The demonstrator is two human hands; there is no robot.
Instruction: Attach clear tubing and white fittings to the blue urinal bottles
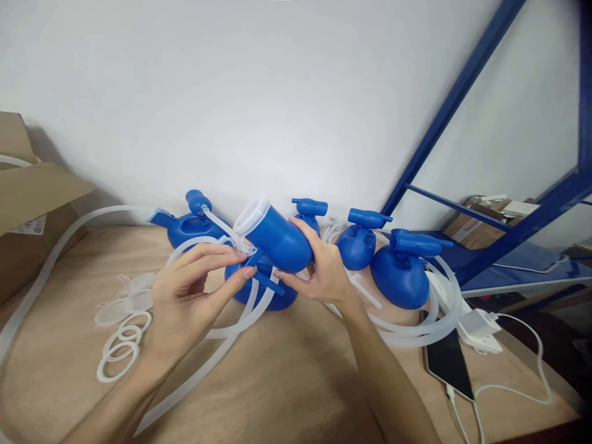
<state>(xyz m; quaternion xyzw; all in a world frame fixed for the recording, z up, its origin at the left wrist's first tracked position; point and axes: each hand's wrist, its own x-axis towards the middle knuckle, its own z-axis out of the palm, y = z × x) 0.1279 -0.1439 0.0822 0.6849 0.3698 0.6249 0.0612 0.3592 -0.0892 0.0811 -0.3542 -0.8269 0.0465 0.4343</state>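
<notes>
My right hand (326, 265) is wrapped around a blue plastic cup-shaped piece (282, 239). This piece is tilted, with a white ring (252, 216) around its open mouth facing up and left. Just below that mouth, my left hand (198, 283) pinches with thumb and forefinger; a small clear plastic part (248, 249) and a narrow blue edge show at the fingertips, and what exactly is gripped I cannot make out. Behind and beneath the hands stands a blue bottle (282, 300), partly covered, with translucent tubes (252, 317) running beside it.
Several more blue bottles (407, 280) with tubing stand along the wall. White rings (118, 368) and clear discs (111, 312) lie at the left on the wooden table (277, 382). A cardboard box (41, 197) is at far left; a phone (446, 357) and power strip (481, 339) are at right.
</notes>
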